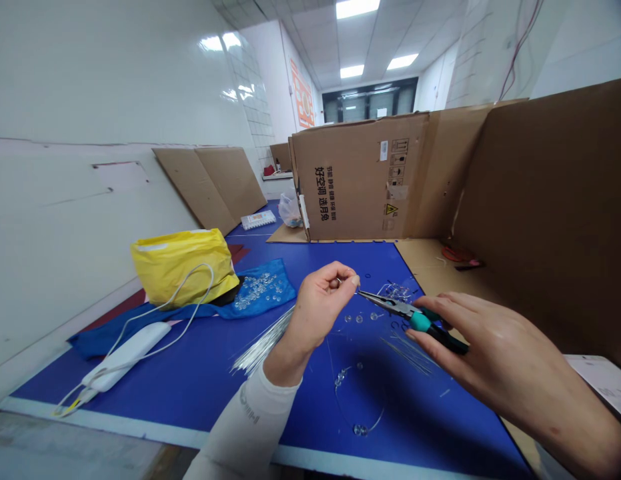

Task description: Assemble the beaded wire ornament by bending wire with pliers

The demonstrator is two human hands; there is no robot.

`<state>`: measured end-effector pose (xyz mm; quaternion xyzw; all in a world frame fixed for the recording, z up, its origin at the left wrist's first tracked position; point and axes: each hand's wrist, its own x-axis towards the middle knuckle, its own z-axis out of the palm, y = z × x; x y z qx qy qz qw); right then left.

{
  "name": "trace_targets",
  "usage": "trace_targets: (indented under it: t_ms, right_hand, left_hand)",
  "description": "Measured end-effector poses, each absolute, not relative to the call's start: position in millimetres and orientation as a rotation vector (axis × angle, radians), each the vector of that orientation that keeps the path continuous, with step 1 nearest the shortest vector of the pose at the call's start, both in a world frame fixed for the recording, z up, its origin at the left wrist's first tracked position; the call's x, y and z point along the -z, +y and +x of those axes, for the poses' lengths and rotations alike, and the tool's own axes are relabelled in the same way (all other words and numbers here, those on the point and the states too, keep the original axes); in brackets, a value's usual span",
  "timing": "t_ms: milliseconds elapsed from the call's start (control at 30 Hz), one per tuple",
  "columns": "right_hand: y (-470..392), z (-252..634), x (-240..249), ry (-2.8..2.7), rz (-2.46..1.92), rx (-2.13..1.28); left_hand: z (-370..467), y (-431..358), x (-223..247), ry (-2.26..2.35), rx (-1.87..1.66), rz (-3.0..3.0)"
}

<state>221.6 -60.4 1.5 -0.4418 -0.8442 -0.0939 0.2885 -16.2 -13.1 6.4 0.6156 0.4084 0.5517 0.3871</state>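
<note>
My left hand (320,303) pinches a thin metal wire (355,291) between thumb and fingertips; most of it is hidden. Wrapped around green-and-black needle-nose pliers (419,321), my right hand (483,330) keeps their jaw tips right by the left fingertips, at the wire. Whether the jaws grip it is too small to tell. Below the hands, clear beads (360,430) hang on a curved strand lying on the blue table. A few loose clear beads (359,319) sit under the pliers, and a small pile of beaded pieces (396,291) lies behind them.
A bundle of straight wires (263,343) lies by my left forearm, more wires (409,353) under the right hand. At left are beads on blue cloth (260,291), a yellow bag (183,267) and a white power strip (127,352). Cardboard (360,180) walls the back and right.
</note>
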Motion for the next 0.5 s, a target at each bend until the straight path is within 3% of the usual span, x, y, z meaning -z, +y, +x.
trace_targets:
  t_ms: [500]
  right_hand:
    - [-60.6, 220.9, -1.0, -2.257, -1.179, 0.257]
  left_hand:
    - [-16.7, -12.2, -6.4, 1.011, -1.419, 1.577]
